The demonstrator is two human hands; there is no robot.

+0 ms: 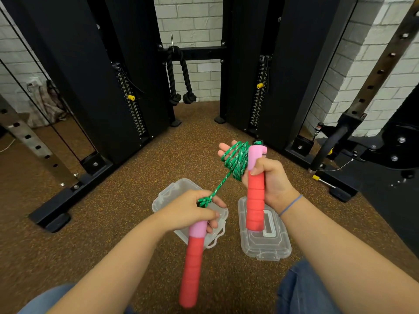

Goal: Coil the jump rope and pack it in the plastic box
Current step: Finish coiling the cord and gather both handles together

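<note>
Both hands loaded: right hand fingers extended, green rope coiled round them, thumb pinning one red handle. Left hand curled shut on second handle at the knot. Open plastic box and lid on floor beneath.

Left hand at lower centre, fingers curled closed; right hand higher, thumb clamped, fingers extended upward.

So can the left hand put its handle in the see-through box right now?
Probably yes. The left hand holds its red foam handle just above the open clear plastic box, with nothing between. But the green rope ties it to the right hand.
</note>
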